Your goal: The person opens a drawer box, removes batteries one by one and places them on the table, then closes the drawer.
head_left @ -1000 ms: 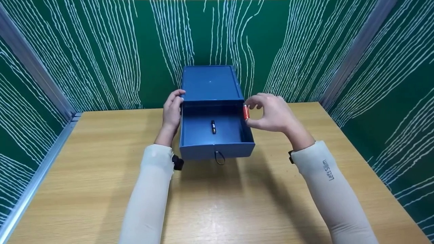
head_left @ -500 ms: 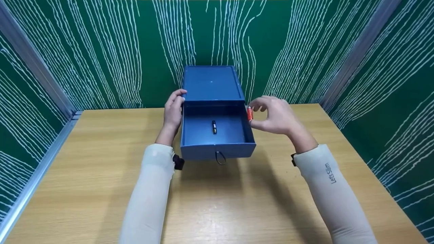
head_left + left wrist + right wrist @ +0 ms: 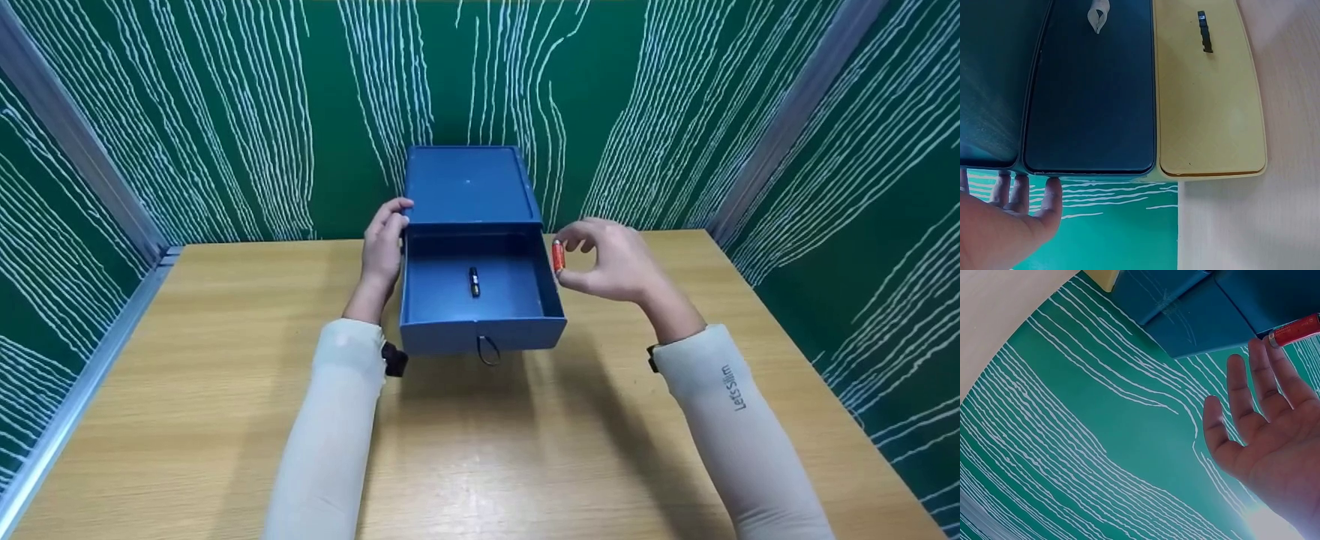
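Observation:
A stacked drawer unit (image 3: 472, 184) stands at the back of the table, its blue top drawer (image 3: 442, 300) pulled out. Inside that drawer lies one black battery (image 3: 474, 282). Just right of the drawer's side wall, my right hand (image 3: 619, 262) pinches a red battery (image 3: 558, 256) upright between thumb and fingertips. The right wrist view shows the red battery (image 3: 1296, 331) at the fingertips, its thumb side cut off. My left hand (image 3: 382, 251) rests against the unit's left side; in the left wrist view, its fingertips (image 3: 1053, 188) touch the side with the fingers fairly straight.
Below the open drawer are a closed dark blue drawer (image 3: 1089, 101) with a pale loop and a closed yellow drawer (image 3: 1207, 112) with a dark loop. A green wall (image 3: 600, 112) with white wavy lines rises behind the wooden table (image 3: 225, 375). Metal posts (image 3: 795, 112) frame the corners.
My right hand has moved slightly right and toward me with the red battery, from the drawer's right edge to just outside it. The left hand stays at the unit's side.

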A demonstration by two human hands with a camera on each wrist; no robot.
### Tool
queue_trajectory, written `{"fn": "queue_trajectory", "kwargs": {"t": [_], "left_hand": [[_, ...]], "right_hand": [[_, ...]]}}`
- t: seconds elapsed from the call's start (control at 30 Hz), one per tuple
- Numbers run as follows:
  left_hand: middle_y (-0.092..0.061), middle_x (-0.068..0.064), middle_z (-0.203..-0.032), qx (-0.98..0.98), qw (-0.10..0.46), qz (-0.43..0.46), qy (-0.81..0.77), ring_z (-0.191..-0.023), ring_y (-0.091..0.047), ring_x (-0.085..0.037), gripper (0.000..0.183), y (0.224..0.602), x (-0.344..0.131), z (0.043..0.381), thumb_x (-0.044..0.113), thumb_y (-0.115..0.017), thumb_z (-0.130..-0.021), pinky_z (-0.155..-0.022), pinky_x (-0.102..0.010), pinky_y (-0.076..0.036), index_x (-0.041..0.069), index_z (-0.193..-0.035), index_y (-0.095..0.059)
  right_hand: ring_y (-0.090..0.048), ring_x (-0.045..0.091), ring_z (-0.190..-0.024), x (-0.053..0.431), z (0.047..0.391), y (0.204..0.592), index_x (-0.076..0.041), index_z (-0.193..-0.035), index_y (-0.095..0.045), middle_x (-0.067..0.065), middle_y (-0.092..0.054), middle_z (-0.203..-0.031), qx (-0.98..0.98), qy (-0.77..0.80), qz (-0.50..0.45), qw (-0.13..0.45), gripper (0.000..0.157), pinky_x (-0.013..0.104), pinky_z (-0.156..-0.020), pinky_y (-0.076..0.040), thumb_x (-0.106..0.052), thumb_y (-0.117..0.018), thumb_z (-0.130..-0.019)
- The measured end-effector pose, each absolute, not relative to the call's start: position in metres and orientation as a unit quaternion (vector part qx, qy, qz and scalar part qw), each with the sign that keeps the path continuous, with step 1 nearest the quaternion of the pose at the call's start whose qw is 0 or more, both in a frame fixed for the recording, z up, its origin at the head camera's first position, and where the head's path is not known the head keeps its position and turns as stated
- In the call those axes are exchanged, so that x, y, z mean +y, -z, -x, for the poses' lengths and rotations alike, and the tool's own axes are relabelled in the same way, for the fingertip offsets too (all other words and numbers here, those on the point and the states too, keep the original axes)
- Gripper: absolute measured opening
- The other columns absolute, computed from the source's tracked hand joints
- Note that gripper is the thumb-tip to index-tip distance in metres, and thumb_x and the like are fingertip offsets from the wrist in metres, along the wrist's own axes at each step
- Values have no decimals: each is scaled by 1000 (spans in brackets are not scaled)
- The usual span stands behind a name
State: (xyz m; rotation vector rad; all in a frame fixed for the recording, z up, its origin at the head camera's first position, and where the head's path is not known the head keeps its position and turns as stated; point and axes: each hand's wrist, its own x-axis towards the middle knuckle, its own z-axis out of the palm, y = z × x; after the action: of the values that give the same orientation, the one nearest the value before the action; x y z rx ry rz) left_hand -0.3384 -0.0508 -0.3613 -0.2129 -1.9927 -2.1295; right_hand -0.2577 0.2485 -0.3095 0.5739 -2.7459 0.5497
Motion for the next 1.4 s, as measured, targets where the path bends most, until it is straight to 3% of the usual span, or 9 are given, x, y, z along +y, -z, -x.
{"fn": "queue_trajectory", "kwargs": {"t": [0.67,1.03,1.4], "left_hand": [[-49,0,-113,-673,104,78,728,-99,-43,-14,27,361,-51,340,14,-37,-85,-84,-28,-33,12,-105,-55],[-46,-2,-113,-678,92,96,723,-101,-41,-16,26,361,-52,339,14,-34,-86,-84,-30,-32,12,-106,-52],[-46,-1,-110,-680,67,82,725,-97,-44,-20,26,357,-54,339,14,-35,-86,-76,-35,-36,15,-105,-51]], "right_hand": [[-52,15,-81,261,264,338,-20,-99,-59,-3,-59,-91,-957,-190,-187,113,35,33,-68,-44,-37,-65,-68],[-53,16,-80,265,268,355,-20,-97,-59,-2,-59,-89,-965,-175,-165,103,35,34,-68,-44,-37,-65,-66],[-53,17,-80,270,275,370,-19,-93,-59,-2,-58,-87,-969,-163,-154,105,34,34,-67,-43,-36,-65,-65]]}}
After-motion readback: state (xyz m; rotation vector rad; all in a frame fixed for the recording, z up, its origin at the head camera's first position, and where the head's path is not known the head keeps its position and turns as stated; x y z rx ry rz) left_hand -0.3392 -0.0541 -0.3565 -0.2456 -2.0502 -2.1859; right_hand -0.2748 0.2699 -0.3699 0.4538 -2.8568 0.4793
